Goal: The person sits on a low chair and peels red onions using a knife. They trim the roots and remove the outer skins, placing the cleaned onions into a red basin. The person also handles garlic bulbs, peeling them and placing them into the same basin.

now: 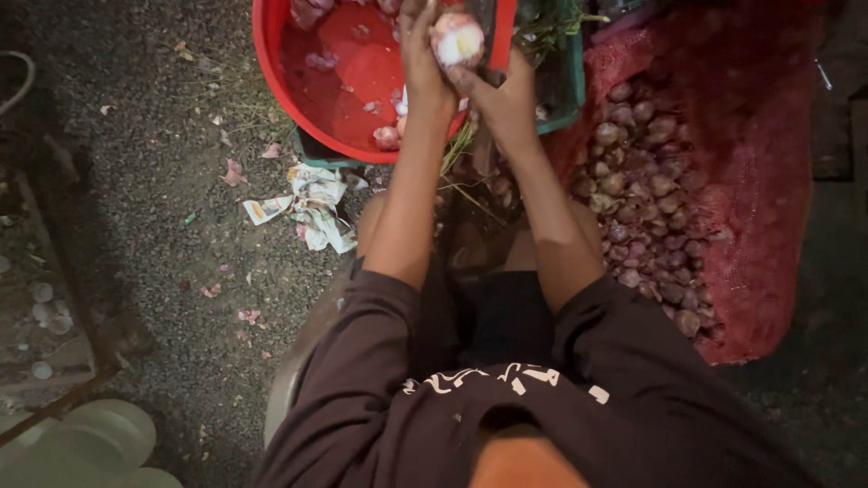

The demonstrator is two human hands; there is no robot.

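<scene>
A partly peeled onion [457,40], pale with pink skin remnants, is held up over the red basin [280,81]. It is pinched in the fingers of the left hand [423,56], which are closed around its left side. The right hand [502,95] is raised just beside and below it, fingers curled toward the onion's underside; what it grips, if anything, cannot be told. A few peeled pieces and skin scraps are seen in the basin. A green crate [565,86] is set behind the basin. A heap of unpeeled shallots [646,181] is spread on a red mesh sack [768,208] to the right. Crumpled newspaper [312,206] is lying on the gravel ground [154,199].
</scene>
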